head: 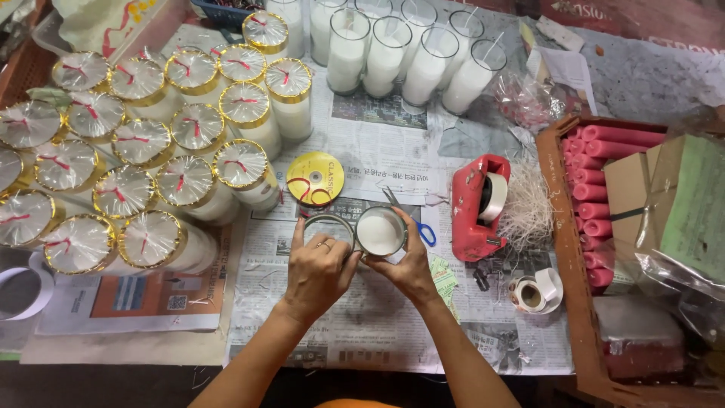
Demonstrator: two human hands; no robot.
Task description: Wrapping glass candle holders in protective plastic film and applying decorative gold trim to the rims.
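My right hand [408, 264] grips a glass candle jar [380, 231] filled with white wax, seen from above. My left hand [317, 270] presses a clear plastic film piece [328, 227] against the jar's left side, a ring on one finger. Both hands work over a newspaper sheet [377, 317] on the table. A yellow ribbon spool [316, 179] with red ribbon lies just beyond the jar. Blue-handled scissors [411, 219] lie behind my right hand, partly hidden.
Several wrapped, gold-rimmed candle jars [143, 143] crowd the left. Unwrapped white candle glasses [408, 53] stand at the back. A red tape dispenser [479, 208], white fibre strands [529, 204], a sticker roll [532, 293] and a wooden tray of red candles [596, 189] lie on the right.
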